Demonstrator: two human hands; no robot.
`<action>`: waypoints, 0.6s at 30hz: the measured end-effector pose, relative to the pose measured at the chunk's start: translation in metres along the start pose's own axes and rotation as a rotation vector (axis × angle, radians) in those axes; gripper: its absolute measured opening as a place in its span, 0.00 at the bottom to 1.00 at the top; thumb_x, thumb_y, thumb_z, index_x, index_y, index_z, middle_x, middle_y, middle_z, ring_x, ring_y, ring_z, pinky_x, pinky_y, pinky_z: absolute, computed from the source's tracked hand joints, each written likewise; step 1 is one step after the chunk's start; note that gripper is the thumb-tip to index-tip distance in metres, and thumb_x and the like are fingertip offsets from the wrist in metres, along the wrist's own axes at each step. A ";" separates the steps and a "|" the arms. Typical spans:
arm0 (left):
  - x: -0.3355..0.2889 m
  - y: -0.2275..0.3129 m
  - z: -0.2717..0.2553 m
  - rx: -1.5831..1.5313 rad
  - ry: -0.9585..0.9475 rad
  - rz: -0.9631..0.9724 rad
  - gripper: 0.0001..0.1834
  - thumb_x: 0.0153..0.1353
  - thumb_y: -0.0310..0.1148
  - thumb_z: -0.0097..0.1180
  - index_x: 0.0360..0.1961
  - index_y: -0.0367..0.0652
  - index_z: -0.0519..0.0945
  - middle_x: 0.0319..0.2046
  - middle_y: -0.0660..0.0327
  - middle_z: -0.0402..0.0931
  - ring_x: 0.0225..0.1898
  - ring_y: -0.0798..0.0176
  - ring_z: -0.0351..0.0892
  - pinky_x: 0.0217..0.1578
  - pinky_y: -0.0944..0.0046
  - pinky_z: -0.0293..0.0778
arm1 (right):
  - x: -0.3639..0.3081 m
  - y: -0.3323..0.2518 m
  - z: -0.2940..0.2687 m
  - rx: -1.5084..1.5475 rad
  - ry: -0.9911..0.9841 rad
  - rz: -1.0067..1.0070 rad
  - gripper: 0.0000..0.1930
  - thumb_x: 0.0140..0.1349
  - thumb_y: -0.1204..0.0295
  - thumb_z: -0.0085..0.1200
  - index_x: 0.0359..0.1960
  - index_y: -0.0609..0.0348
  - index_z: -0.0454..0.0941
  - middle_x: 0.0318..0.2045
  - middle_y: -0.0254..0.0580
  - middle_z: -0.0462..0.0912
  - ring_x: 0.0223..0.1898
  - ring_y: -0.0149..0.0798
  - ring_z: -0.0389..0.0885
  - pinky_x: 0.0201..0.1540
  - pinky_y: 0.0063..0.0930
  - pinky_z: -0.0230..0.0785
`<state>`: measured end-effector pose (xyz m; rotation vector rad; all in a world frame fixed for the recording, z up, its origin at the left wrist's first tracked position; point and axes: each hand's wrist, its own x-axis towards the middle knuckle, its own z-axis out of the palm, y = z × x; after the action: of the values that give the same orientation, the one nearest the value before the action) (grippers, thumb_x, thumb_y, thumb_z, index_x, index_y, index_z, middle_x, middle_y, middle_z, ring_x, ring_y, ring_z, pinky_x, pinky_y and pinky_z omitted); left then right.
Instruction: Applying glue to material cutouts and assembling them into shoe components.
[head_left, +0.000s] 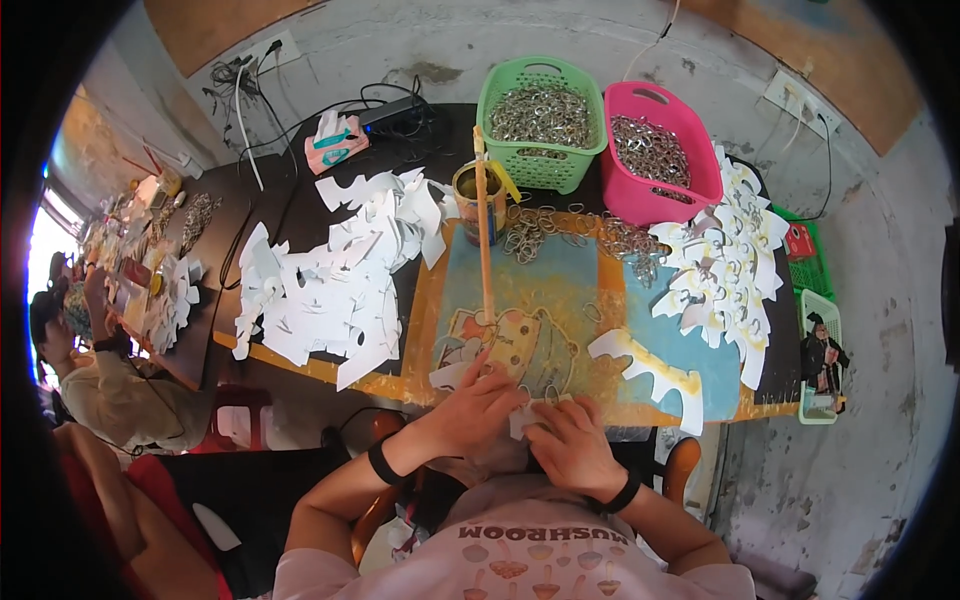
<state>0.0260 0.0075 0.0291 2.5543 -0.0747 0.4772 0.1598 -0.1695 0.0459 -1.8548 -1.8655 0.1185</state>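
My left hand (476,405) and my right hand (572,445) meet at the table's front edge. Between their bent fingers is a small white cut-out piece (520,422), mostly covered, with what looks like a metal ring (551,395) beside the fingertips. The left index finger stretches forward over the work surface. Just ahead of it ends a long wooden stick (484,240), whose far end passes in front of an open tin (465,190). A curved white cut-out with yellowish glue (655,372) lies to the right of my hands. A printed cartoon shape (510,345) shows on the stained board.
White cut-outs (340,290) are heaped at left, glued ones with rings (725,270) at right. Behind are a green basket (540,165) and a pink basket (665,205) of metal rings, loose rings (535,235) and a tissue pack (335,143). Another person (110,390) sits far left.
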 end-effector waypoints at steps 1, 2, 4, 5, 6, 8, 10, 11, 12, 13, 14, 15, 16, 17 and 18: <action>0.000 0.001 -0.002 0.001 0.000 0.001 0.19 0.48 0.21 0.57 0.44 0.42 0.73 0.37 0.59 0.72 0.48 0.52 0.71 0.64 0.35 0.49 | -0.001 0.000 0.001 0.019 0.012 0.009 0.21 0.52 0.69 0.57 0.49 0.61 0.74 0.49 0.43 0.76 0.51 0.44 0.68 0.59 0.45 0.54; 0.000 0.002 -0.004 -0.003 0.013 -0.026 0.20 0.49 0.21 0.57 0.45 0.41 0.73 0.38 0.58 0.72 0.48 0.52 0.71 0.64 0.35 0.49 | -0.002 0.000 0.003 0.038 0.025 0.017 0.21 0.53 0.68 0.57 0.50 0.60 0.74 0.48 0.44 0.76 0.51 0.45 0.68 0.60 0.46 0.53; 0.000 0.001 -0.005 -0.006 0.027 -0.055 0.20 0.49 0.21 0.57 0.46 0.41 0.73 0.39 0.57 0.72 0.49 0.52 0.71 0.64 0.35 0.49 | -0.003 0.000 0.005 0.093 0.018 0.076 0.21 0.53 0.68 0.56 0.50 0.59 0.74 0.49 0.45 0.75 0.51 0.45 0.69 0.60 0.46 0.53; 0.006 -0.002 -0.005 0.004 0.060 -0.035 0.20 0.49 0.21 0.57 0.47 0.41 0.73 0.40 0.57 0.73 0.49 0.53 0.72 0.64 0.36 0.49 | -0.004 0.000 0.007 0.146 0.013 0.135 0.21 0.54 0.68 0.56 0.51 0.57 0.74 0.49 0.45 0.75 0.52 0.46 0.69 0.61 0.47 0.52; 0.011 -0.004 -0.007 0.015 0.093 -0.017 0.21 0.50 0.21 0.57 0.47 0.41 0.72 0.41 0.57 0.73 0.50 0.53 0.72 0.64 0.36 0.49 | -0.004 -0.001 0.007 0.148 0.011 0.133 0.21 0.54 0.68 0.56 0.51 0.57 0.74 0.49 0.45 0.75 0.52 0.46 0.69 0.61 0.47 0.52; 0.017 -0.006 -0.011 0.010 0.030 -0.007 0.21 0.50 0.21 0.56 0.47 0.42 0.72 0.43 0.58 0.74 0.52 0.53 0.72 0.64 0.36 0.49 | -0.003 -0.003 0.009 0.080 0.005 0.107 0.21 0.55 0.67 0.55 0.51 0.57 0.73 0.50 0.45 0.74 0.52 0.46 0.69 0.61 0.47 0.51; 0.019 -0.009 -0.009 0.006 -0.031 0.005 0.21 0.50 0.21 0.56 0.48 0.42 0.72 0.44 0.59 0.75 0.53 0.54 0.72 0.65 0.36 0.49 | -0.004 -0.002 0.011 0.074 -0.009 0.105 0.22 0.56 0.66 0.54 0.53 0.56 0.73 0.51 0.45 0.73 0.52 0.46 0.69 0.61 0.48 0.51; 0.017 -0.015 -0.004 -0.010 -0.063 0.037 0.21 0.50 0.21 0.55 0.48 0.43 0.72 0.45 0.60 0.76 0.55 0.55 0.72 0.65 0.36 0.49 | -0.005 -0.002 0.011 0.068 -0.022 0.106 0.22 0.56 0.65 0.54 0.54 0.55 0.73 0.52 0.44 0.73 0.53 0.46 0.68 0.62 0.49 0.51; 0.017 -0.018 -0.002 -0.028 -0.097 0.072 0.22 0.50 0.21 0.55 0.49 0.43 0.72 0.45 0.60 0.76 0.56 0.56 0.71 0.65 0.36 0.49 | -0.004 -0.003 0.011 0.067 -0.022 0.107 0.22 0.56 0.65 0.54 0.54 0.55 0.73 0.52 0.44 0.73 0.53 0.46 0.68 0.62 0.49 0.51; 0.017 -0.019 -0.003 -0.029 -0.097 0.072 0.22 0.50 0.21 0.55 0.49 0.43 0.72 0.45 0.60 0.76 0.56 0.56 0.71 0.65 0.36 0.49 | -0.004 -0.005 0.010 0.032 -0.037 0.103 0.23 0.57 0.65 0.53 0.55 0.52 0.72 0.52 0.43 0.72 0.53 0.46 0.68 0.62 0.50 0.50; 0.018 -0.018 -0.004 -0.039 -0.098 0.098 0.22 0.50 0.22 0.54 0.49 0.43 0.73 0.45 0.60 0.77 0.56 0.56 0.71 0.65 0.37 0.49 | -0.003 -0.006 0.010 -0.004 -0.052 0.099 0.23 0.57 0.64 0.53 0.57 0.50 0.72 0.52 0.42 0.72 0.53 0.45 0.68 0.62 0.51 0.49; 0.019 -0.017 -0.007 -0.049 -0.101 0.126 0.22 0.50 0.22 0.53 0.50 0.43 0.73 0.44 0.60 0.78 0.57 0.57 0.71 0.66 0.37 0.50 | -0.003 -0.006 0.010 -0.004 -0.052 0.101 0.23 0.57 0.64 0.53 0.57 0.50 0.72 0.52 0.42 0.72 0.53 0.45 0.68 0.62 0.51 0.49; 0.021 -0.016 -0.010 -0.050 -0.102 0.126 0.22 0.50 0.22 0.53 0.50 0.43 0.73 0.44 0.60 0.78 0.57 0.57 0.71 0.66 0.37 0.50 | -0.003 -0.007 0.011 -0.010 -0.058 0.109 0.24 0.56 0.65 0.54 0.57 0.47 0.73 0.53 0.42 0.72 0.53 0.47 0.67 0.62 0.52 0.49; 0.022 -0.015 -0.013 0.003 -0.123 0.166 0.22 0.50 0.23 0.53 0.50 0.43 0.73 0.43 0.61 0.78 0.56 0.57 0.72 0.66 0.37 0.50 | -0.004 -0.007 0.011 -0.016 -0.065 0.117 0.24 0.55 0.66 0.56 0.57 0.45 0.74 0.53 0.42 0.71 0.53 0.48 0.67 0.62 0.53 0.49; 0.022 -0.014 -0.016 0.058 -0.143 0.204 0.23 0.50 0.23 0.53 0.50 0.42 0.73 0.42 0.61 0.79 0.55 0.58 0.73 0.66 0.37 0.50 | -0.004 -0.007 0.011 -0.015 -0.066 0.117 0.24 0.55 0.66 0.56 0.57 0.45 0.74 0.53 0.42 0.71 0.53 0.48 0.67 0.62 0.53 0.49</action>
<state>0.0438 0.0281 0.0426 2.6483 -0.3817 0.3764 0.1485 -0.1706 0.0386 -1.9920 -1.8049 0.2087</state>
